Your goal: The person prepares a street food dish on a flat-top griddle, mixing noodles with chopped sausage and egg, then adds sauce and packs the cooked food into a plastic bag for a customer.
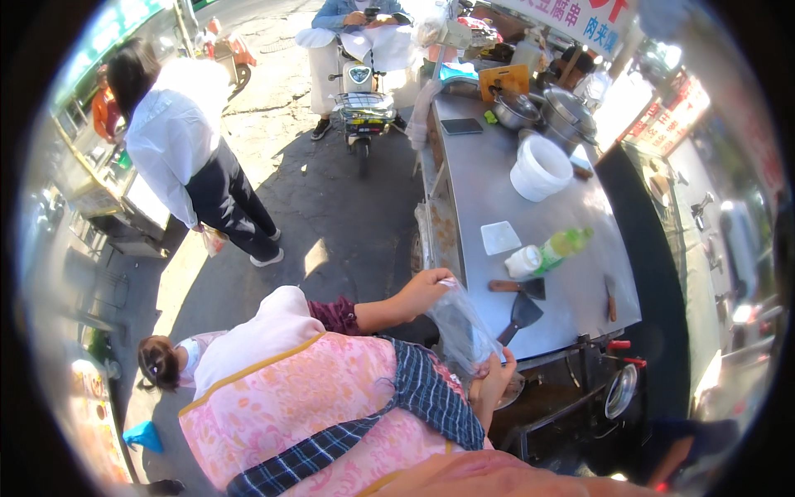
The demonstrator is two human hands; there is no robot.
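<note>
My left hand [428, 292] pinches the upper edge of a clear plastic bag [459, 317] beside the near side of a metal-topped cart [472, 168]. Lower down, my right hand [497, 376] grips the bag's other end, so the film stretches between both hands. A pinkish patch shows by the right fingers; I cannot tell what it is. Just past the bag lie two scrapers, one with a wooden handle [504, 286] and one with a wide dark blade [526, 310]. Part of a round rim [512, 394] shows behind my right hand.
The cart carries a green bottle [562, 248], white container [523, 261], white square dish [500, 237], white bucket [540, 168], dark flat device [461, 126] and steel pots [565, 115]. A wooden-handled tool [612, 304] lies at its far edge. A scooter rider [360, 37] and a standing person [180, 136] are nearby.
</note>
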